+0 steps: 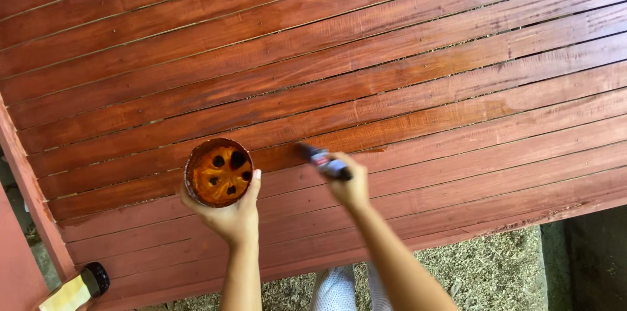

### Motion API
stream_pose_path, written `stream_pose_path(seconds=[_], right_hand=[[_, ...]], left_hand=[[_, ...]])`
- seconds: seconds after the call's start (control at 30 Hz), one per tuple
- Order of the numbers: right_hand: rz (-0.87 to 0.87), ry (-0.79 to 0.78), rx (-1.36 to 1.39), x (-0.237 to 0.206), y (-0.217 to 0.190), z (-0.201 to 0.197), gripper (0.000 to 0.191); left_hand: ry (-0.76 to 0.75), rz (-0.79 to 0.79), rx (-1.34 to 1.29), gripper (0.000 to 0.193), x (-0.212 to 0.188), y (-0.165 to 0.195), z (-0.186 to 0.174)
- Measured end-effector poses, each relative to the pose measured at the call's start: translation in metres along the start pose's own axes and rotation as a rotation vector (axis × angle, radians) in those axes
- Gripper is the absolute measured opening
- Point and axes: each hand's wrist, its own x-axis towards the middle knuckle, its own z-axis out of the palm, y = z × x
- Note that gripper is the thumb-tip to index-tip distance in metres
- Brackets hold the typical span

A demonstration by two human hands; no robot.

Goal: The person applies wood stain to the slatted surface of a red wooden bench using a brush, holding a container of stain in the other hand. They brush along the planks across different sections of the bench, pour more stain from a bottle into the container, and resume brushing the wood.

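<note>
Both hands are raised against a slanted surface of red-stained wooden boards [366, 82]: the left hand [228, 216] is wrapped around a small round pot [218, 172] of orange-brown stain, held mouth up just beside the boards, and the right hand [353, 187] is closed on a dark-handled brush [323, 162]. The brush's long axis points up and to the left, its tip touching a board where glossy wet colour gives way to duller wood below. The pot sits to the left of the brush, near it but apart. The boards run long, rising slightly to the right, with open room that way; their lower edge ends above gravelly ground [483, 272]. A bottle [75, 290] lies at the lower left.
</note>
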Motion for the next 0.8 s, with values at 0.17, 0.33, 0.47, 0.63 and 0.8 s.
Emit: stream_pose_path(seconds=[0.17,0.33,0.47,0.63,0.8], right_hand=[[-0.111,0.239,-0.203,0.036,0.042,-0.121,0.023],[-0.085,0.366,-0.143,0.064,0.082,-0.242,0.022],[-0.080,0.451,-0.166,0.081,0.114,-0.338,0.027],[-0.027,0.438,-0.159,0.108,0.153,-0.443,0.026],[-0.108,0.548,-0.146,0.130,0.194,-0.575,0.025]], left_hand=[[-0.029,-0.042,-0.008,0.104,-0.022,0.006,0.010],[-0.101,-0.110,0.004,0.103,-0.083,0.035,0.050],[-0.182,0.070,0.052,0.111,-0.154,0.071,0.105],[-0.225,0.136,-0.005,0.111,-0.248,0.125,0.184],[-0.222,-0.096,-0.103,0.108,-0.333,0.185,0.259]])
